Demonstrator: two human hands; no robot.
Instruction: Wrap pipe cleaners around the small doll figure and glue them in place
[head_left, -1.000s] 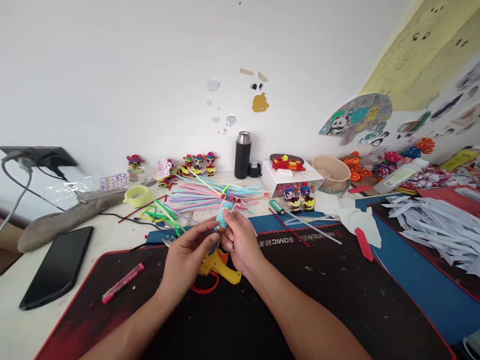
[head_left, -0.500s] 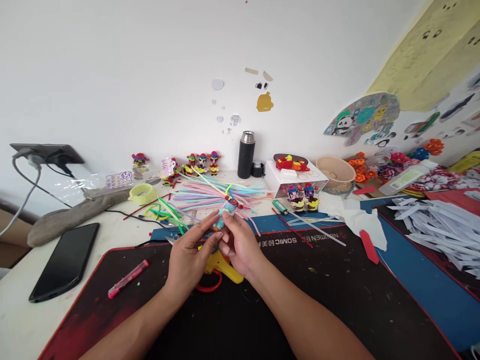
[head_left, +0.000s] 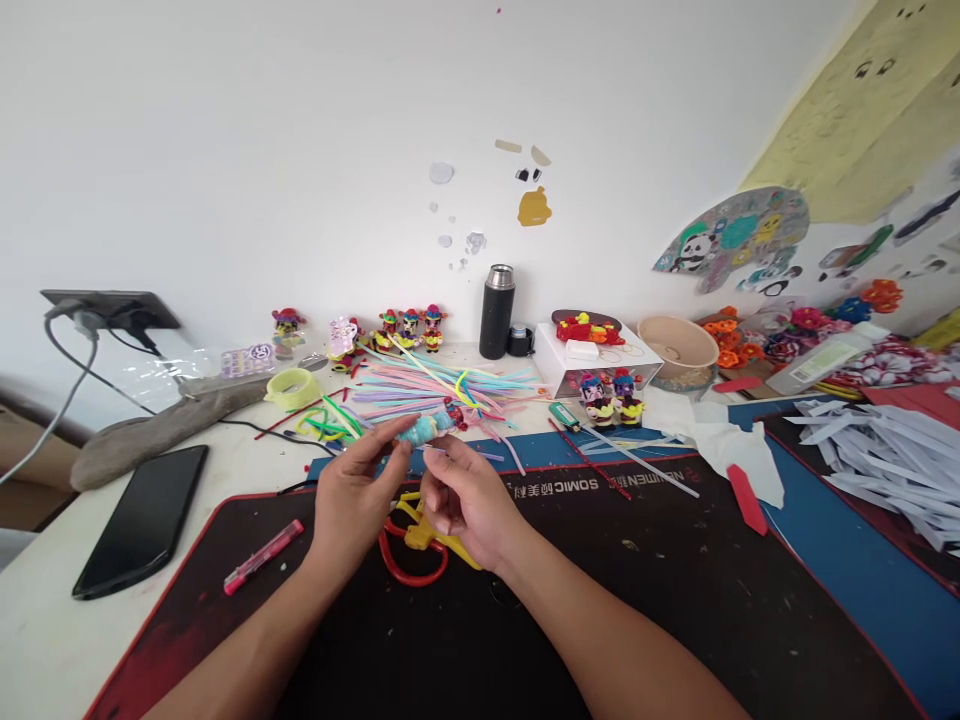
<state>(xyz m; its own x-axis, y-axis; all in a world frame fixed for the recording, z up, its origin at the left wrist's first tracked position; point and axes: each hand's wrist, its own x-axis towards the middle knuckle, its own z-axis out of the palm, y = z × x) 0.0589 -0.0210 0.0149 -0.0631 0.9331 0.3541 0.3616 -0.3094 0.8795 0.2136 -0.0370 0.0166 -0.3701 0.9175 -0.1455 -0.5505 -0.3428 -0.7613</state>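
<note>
My left hand (head_left: 352,490) pinches a small doll (head_left: 426,428) of light blue fuzzy pipe cleaner between thumb and fingers. The doll lies tilted on its side, its red and dark head end pointing right. Just right of and below it, my right hand (head_left: 472,500) is closed, thumb against curled fingers; anything between them is too small to make out. Beneath the hands are a yellow tool (head_left: 424,535), partly hidden, and scissors with red handles (head_left: 416,582) on the black desk mat (head_left: 600,610).
Pastel pipe cleaners (head_left: 405,390) are heaped behind the hands. Several finished dolls (head_left: 409,330) stand by the wall, near a black thermos (head_left: 497,312). A phone (head_left: 142,520) and pink pen (head_left: 262,557) lie left. White paper strips (head_left: 885,470) are piled right.
The doll has tipped from nearly upright to lying sideways in my left hand. My right hand has let go of it and drawn slightly down; more of the scissors' handles shows.
</note>
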